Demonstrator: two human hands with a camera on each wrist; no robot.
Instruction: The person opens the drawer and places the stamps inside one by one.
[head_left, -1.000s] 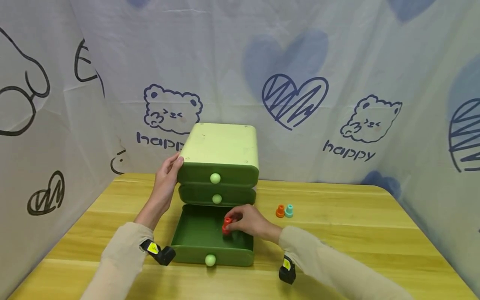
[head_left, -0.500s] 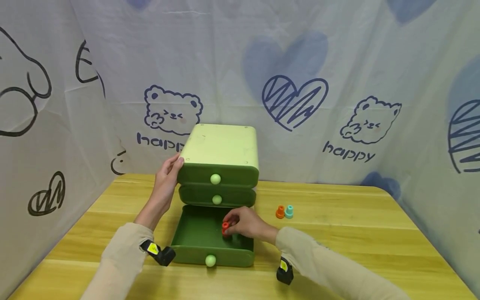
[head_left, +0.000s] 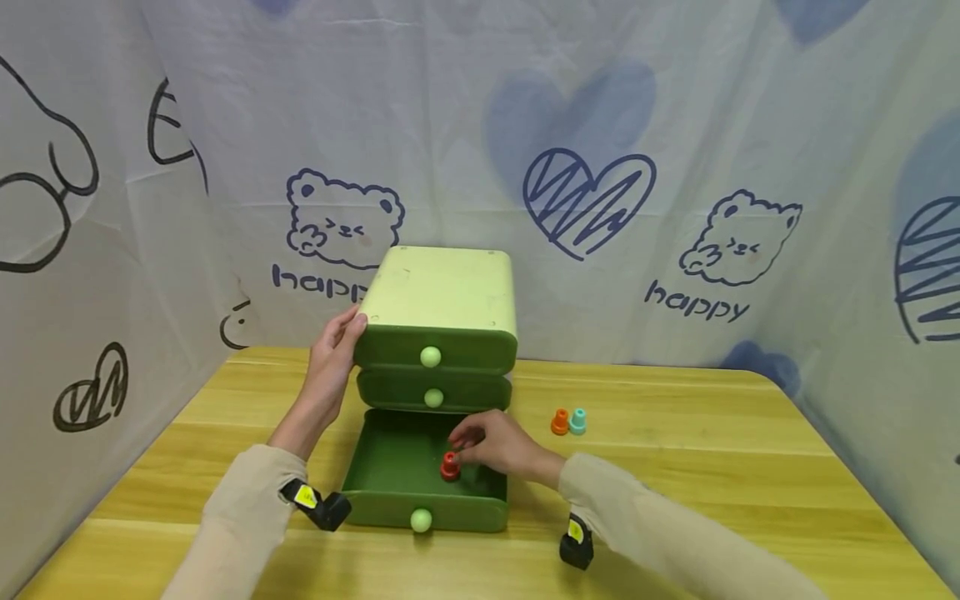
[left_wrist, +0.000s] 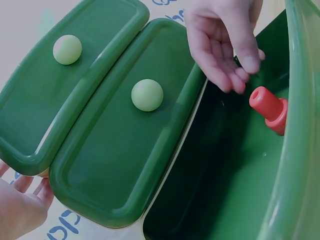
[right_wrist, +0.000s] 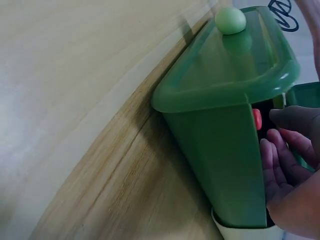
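A small drawer cabinet (head_left: 442, 287) with a pale yellow-green top stands on the table; its bottom drawer (head_left: 472, 515) is pulled out. Inside that drawer a red stepped peg (head_left: 450, 468), hollow at its top, stands upright on the floor. My right hand (head_left: 498, 446) hovers over the drawer's right side, just beside the peg, with thumb and fingers apart and a gap to the peg in the left wrist view. Against the cabinet's left side rests my left hand (head_left: 330, 358), its thumb near the top front corner. The right wrist view shows only a sliver of the peg.
An orange peg (head_left: 560, 422) and a turquoise peg (head_left: 577, 421) of like shape stand close together on the wooden table (head_left: 675, 467), right of the cabinet. The upper two drawers are closed, each with a round knob (left_wrist: 147, 95). A printed cloth hangs behind.
The right hand lowered the red peg onto the drawer floor, let go of it, and drew slightly up and right. The left hand has stayed at the cabinet's side.
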